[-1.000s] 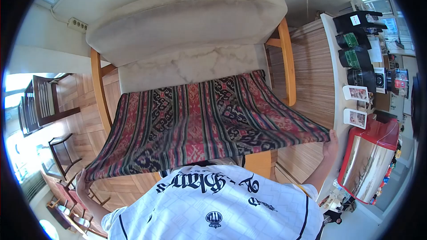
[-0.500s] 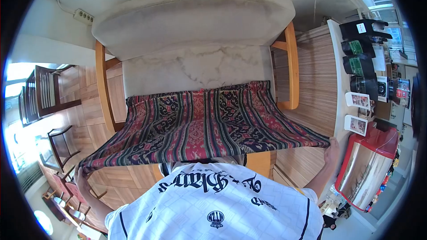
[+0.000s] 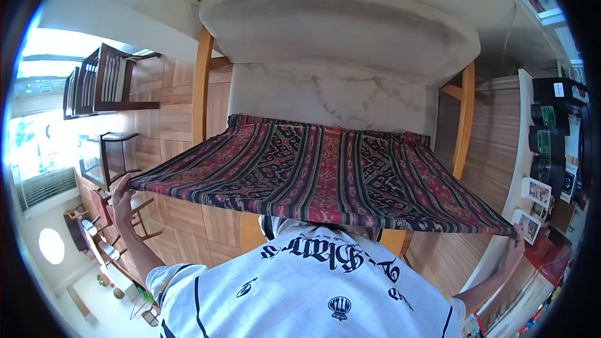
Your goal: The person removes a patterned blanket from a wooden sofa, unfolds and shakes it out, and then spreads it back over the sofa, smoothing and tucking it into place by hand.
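A striped woven cloth [image 3: 319,172] in red, black and green is stretched wide in front of my body. Its far edge rests on the stained pale seat of a wooden-armed sofa [image 3: 332,91]. My left hand [image 3: 122,199] is closed on the cloth's near left corner, out past the left armrest. At the opposite near corner, my right hand [image 3: 514,242] grips the cloth beyond the right armrest. Between the two hands the near edge runs taut, just in front of my white shirt [image 3: 313,281].
Wooden armrests [image 3: 202,87] flank the sofa seat. Dark chairs [image 3: 109,81] stand on the wooden floor to the left. On the right, a white ledge [image 3: 523,125] holds black packages and small cards, with a red container [image 3: 544,253] close to my right hand.
My view has turned, shifting the sofa rightward. My left hand has risen relative to my right, so the near edge now slopes down to the right. Both hands keep hold of the cloth.
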A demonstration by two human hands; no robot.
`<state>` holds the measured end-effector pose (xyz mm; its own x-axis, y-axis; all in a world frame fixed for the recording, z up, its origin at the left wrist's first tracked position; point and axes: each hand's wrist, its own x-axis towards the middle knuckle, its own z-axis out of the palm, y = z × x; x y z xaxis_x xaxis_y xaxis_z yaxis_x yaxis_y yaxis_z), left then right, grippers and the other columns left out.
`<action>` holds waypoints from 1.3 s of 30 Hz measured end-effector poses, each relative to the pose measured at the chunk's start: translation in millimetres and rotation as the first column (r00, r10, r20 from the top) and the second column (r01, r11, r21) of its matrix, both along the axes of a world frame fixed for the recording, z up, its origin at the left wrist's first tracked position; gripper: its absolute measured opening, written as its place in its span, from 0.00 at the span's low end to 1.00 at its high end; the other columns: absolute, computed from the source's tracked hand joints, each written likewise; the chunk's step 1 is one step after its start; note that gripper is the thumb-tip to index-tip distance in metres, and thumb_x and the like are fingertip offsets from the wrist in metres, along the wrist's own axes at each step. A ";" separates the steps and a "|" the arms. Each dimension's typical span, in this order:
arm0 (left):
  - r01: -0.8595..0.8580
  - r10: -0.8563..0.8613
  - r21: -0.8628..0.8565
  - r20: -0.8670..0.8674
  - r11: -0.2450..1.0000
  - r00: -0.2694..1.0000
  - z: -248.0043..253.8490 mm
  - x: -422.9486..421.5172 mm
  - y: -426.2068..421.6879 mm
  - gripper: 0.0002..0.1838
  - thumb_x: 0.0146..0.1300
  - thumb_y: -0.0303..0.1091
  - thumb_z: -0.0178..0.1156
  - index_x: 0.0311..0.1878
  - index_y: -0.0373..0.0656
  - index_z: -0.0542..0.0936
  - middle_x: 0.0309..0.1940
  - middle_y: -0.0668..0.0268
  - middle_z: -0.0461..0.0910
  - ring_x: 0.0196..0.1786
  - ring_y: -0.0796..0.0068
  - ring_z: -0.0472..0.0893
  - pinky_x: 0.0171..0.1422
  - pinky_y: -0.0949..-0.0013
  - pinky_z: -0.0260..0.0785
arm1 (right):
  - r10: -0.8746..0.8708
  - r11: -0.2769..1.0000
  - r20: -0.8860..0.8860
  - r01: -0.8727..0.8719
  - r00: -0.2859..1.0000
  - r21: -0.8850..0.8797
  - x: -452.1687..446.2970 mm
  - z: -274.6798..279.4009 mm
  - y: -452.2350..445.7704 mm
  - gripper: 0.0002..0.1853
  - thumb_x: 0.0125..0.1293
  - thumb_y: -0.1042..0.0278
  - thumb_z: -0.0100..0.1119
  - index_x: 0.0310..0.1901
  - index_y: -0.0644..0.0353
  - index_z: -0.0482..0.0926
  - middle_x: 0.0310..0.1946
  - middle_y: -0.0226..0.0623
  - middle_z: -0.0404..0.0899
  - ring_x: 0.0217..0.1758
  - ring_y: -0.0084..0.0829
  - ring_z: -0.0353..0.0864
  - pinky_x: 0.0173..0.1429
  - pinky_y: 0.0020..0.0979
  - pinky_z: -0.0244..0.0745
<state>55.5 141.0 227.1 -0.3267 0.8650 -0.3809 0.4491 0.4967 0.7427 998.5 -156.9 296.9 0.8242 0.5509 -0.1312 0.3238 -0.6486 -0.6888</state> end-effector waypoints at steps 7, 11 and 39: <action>0.275 -0.209 0.061 -0.500 0.960 0.840 3.4 4.5 15.1 0.11 0.59 0.21 0.50 0.44 0.36 0.77 0.34 0.65 0.73 0.36 0.78 0.74 0.43 0.77 0.67 | 0.274 0.947 0.420 -0.165 0.865 -0.277 39.4 1.8 -3.5 0.12 0.60 0.81 0.46 0.45 0.67 0.74 0.42 0.39 0.74 0.45 0.30 0.72 0.52 0.28 0.66; 0.530 -0.117 0.278 -0.796 0.801 0.594 -8.9 16.4 33.9 0.10 0.58 0.21 0.49 0.40 0.38 0.78 0.29 0.60 0.73 0.34 0.69 0.75 0.31 0.68 0.66 | 0.333 0.926 0.601 -0.130 0.727 -0.356 38.9 -5.2 33.2 0.11 0.61 0.76 0.50 0.45 0.66 0.75 0.41 0.42 0.75 0.44 0.33 0.74 0.50 0.29 0.67; -0.236 -0.213 0.662 0.523 0.711 0.825 -191.1 223.0 464.1 0.17 0.68 0.29 0.32 0.56 0.29 0.53 0.56 0.43 0.60 0.62 0.52 0.62 0.65 0.59 0.58 | 0.072 0.657 -0.423 0.276 0.903 0.701 157.5 -205.2 474.3 0.17 0.67 0.72 0.25 0.51 0.77 0.56 0.50 0.63 0.65 0.54 0.52 0.69 0.60 0.45 0.68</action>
<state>278.5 605.1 36.1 -0.2787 0.9399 0.1972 -0.1278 -0.2398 0.9624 1156.0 317.4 91.7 0.8535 0.5197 -0.0375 -0.1125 0.1135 -0.9871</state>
